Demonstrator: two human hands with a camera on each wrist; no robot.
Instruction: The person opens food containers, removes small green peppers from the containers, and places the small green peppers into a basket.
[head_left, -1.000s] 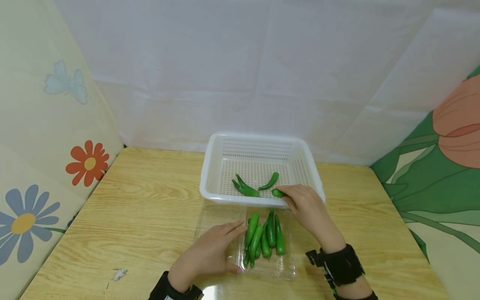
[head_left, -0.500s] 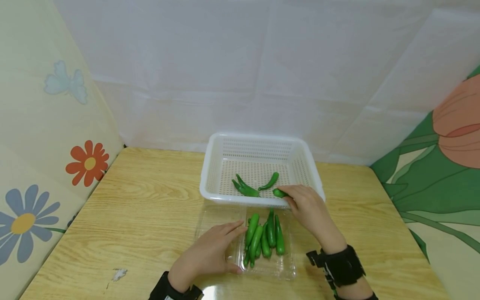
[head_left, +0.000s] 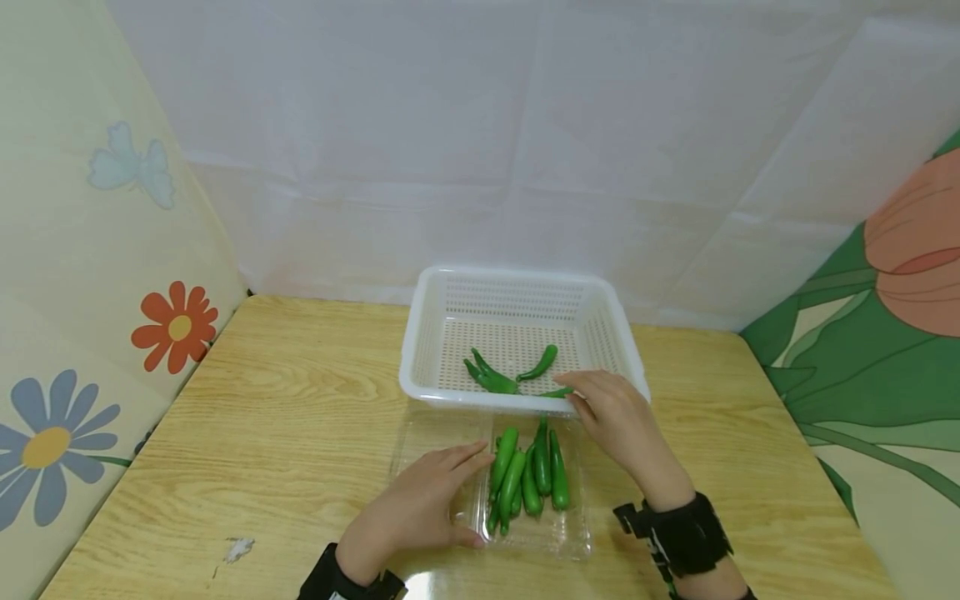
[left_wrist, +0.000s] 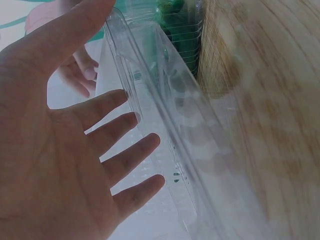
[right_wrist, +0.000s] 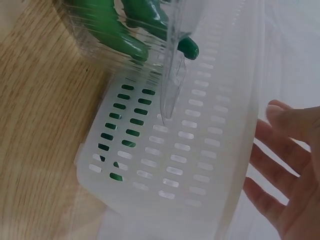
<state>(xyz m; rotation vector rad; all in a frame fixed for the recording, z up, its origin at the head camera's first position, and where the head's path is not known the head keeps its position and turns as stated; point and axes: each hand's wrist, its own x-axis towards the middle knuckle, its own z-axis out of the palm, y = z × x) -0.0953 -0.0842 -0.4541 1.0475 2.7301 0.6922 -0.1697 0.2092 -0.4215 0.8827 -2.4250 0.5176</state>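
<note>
In the head view, my right hand [head_left: 611, 412] is over the front rim of a white perforated basket [head_left: 522, 403], fingers reaching inside. A green chili pepper [head_left: 557, 392] lies just below the fingertips, partly hidden by them and the rim. The right wrist view shows these fingers [right_wrist: 272, 167] loosely spread, with nothing visible between them. My left hand [head_left: 412, 508] touches the side of a clear plastic clamshell box [head_left: 566, 537], its fingers extended and thumb at the near edge. In the left wrist view, the fingertips [left_wrist: 150, 145] meet the clear rim. Several peppers [head_left: 528, 479] lie in the box.
More green peppers [head_left: 491, 379] and a curved one [head_left: 542, 362] lie on the basket floor. The box's clear lid [head_left: 423, 437] spreads left under the left hand. The wooden table [head_left: 285, 417] backs onto a white sheet [head_left: 480, 167].
The pepper under my right fingers has been let go and has dropped lower onto the basket floor. My left hand and the box have stayed in place.
</note>
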